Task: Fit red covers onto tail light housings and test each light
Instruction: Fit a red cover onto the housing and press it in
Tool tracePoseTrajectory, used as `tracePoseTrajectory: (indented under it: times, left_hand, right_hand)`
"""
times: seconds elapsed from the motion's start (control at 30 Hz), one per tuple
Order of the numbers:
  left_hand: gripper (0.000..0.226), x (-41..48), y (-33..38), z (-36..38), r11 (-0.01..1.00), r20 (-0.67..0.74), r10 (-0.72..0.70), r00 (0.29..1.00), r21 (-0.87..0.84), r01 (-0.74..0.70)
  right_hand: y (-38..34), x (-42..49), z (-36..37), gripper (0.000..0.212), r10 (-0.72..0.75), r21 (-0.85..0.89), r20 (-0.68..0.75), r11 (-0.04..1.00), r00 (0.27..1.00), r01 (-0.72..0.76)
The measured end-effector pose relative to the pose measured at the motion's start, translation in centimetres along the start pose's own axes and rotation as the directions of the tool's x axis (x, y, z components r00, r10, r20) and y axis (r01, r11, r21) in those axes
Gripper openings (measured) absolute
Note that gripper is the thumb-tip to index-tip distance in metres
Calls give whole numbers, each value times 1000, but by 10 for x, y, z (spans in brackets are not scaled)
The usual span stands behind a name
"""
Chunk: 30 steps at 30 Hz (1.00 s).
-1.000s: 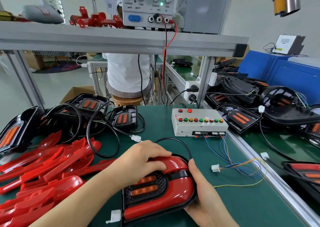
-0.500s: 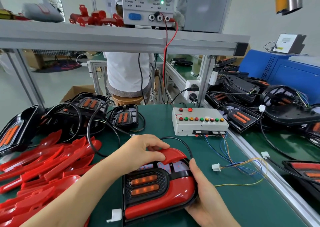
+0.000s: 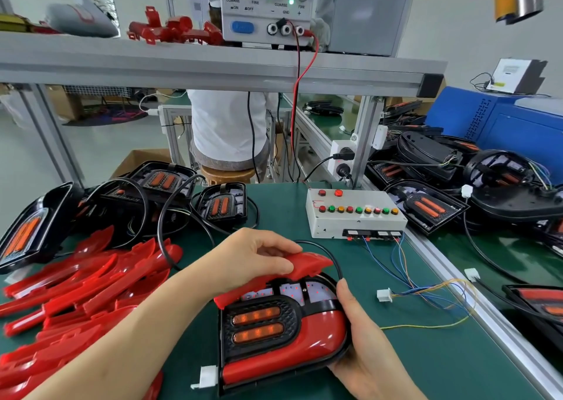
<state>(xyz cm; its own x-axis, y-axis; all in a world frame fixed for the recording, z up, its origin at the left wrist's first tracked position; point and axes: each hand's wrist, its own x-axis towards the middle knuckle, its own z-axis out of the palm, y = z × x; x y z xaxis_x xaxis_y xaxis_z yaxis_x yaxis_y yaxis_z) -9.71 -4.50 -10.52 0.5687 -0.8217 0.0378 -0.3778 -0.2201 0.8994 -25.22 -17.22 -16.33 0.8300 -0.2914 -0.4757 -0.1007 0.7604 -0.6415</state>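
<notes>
Bench: green mat (image 3: 396, 369) on an assembly line station, with a shelf overhead carrying a power supply (image 3: 265, 6) that has its green lamp lit.

Left hand (image 3: 253, 256): pinching the upper red cover (image 3: 307, 264), fingers curled over the top and thumb along its near edge.

Right hand (image 3: 362, 347): wrapped round the right end of the tail light housing (image 3: 259, 323), thumb up on the rim, so it's bracing the thing.

Upper red cover: not seated. It's tilted over the far half of the housing, with its left tip down by the grille corner and its right end lifted, so the board underneath shows.

Lower red cover (image 3: 289, 351): looks already snapped in along the housing's near side.

How I'd do it: hook the low left tip in first, roll the cover down toward the right, then press along the edge until it's flush all round. Keep the right hand clamped so the housing can't skate.

Watch out: the black cable (image 3: 332, 256) loops right behind the housing's far edge and could probably get pinched under the cover.

White connector (image 3: 207, 376): hanging off the housing's near-left corner, not plugged into anything.

Spare red covers (image 3: 76, 283): big heap left of the housing.

Test box (image 3: 353, 216): beyond the housing and a bit right. Its loose white plug (image 3: 384, 295) lies just right of the housing, handy for the test.
</notes>
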Motion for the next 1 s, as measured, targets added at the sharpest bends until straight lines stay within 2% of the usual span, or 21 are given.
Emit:
tracePoseTrajectory:
  times: [0.13, 0.43, 0.57, 0.8, 1.0]
  left_hand:
    - [32, 2, 1, 3, 999, 21, 21, 1000, -40, -21]
    - [32, 5, -7, 14, 978, 64, 137, 989, 147, -145]
    - [32, 4, -12, 14, 967, 103, 130, 986, 206, -149]
    - [33, 3, -18, 17, 964, 110, 133, 985, 218, -154]
    - [29, 2, -19, 17, 969, 111, 88, 990, 220, -110]
  right_hand:
    - [1, 1, 0, 60, -8, 10, 7, 1000, 1000, 8]
    - [0, 0, 0, 59, -14, -5, -9, 1000, 1000, 14]
    - [0, 0, -1, 64, -7, -17, -27, 1000, 1000, 6]
    - [-1, -1, -2, 49, -29, -69, -34, 997, 999, 27]
    - [0, -2, -1, 54, -45, -89, -28, 995, 999, 42]
